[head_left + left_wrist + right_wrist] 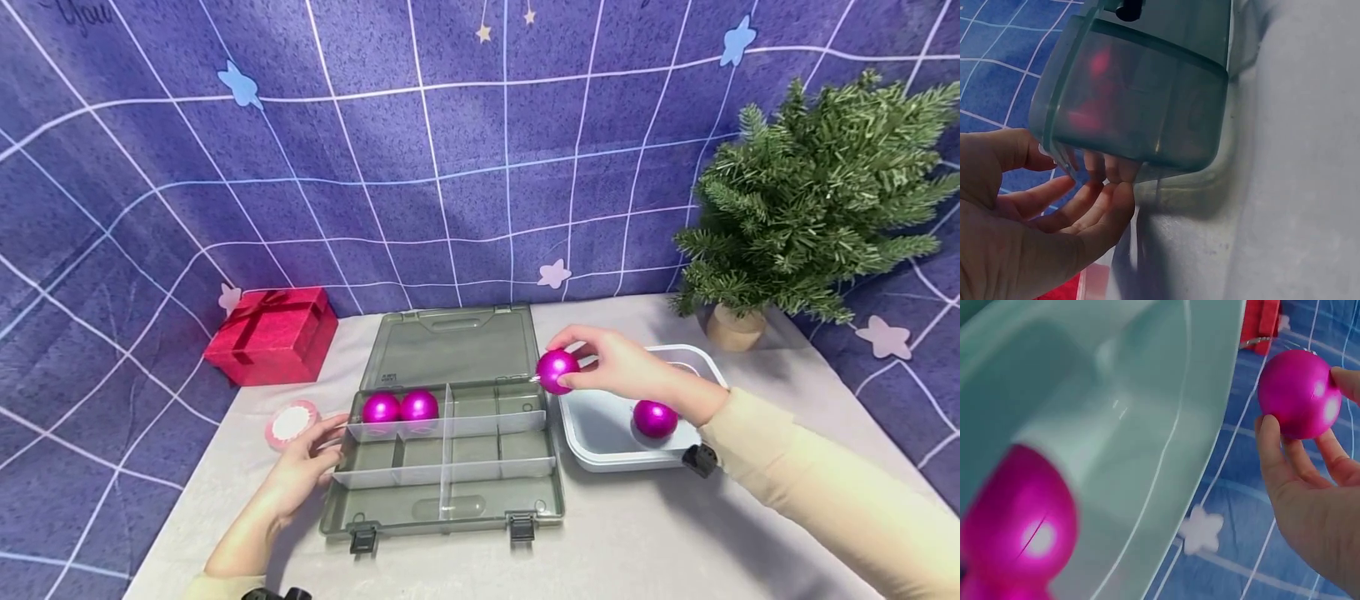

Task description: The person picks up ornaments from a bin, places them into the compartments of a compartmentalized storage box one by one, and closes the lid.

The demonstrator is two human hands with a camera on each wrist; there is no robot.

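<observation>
Head view: right hand grasps a magenta ball by the case's back right corner; left hand, fingers loose, touches its left wall. Two magenta balls sit in its back left compartment; the pale tub, right of it, holds one more ball. Left wrist: fingertips at case wall. Right wrist: thumb and fingers pinch the ball.

The left hand sits near left, fingers loosely bent; the right hand, farther away, grips with curled fingers.
</observation>
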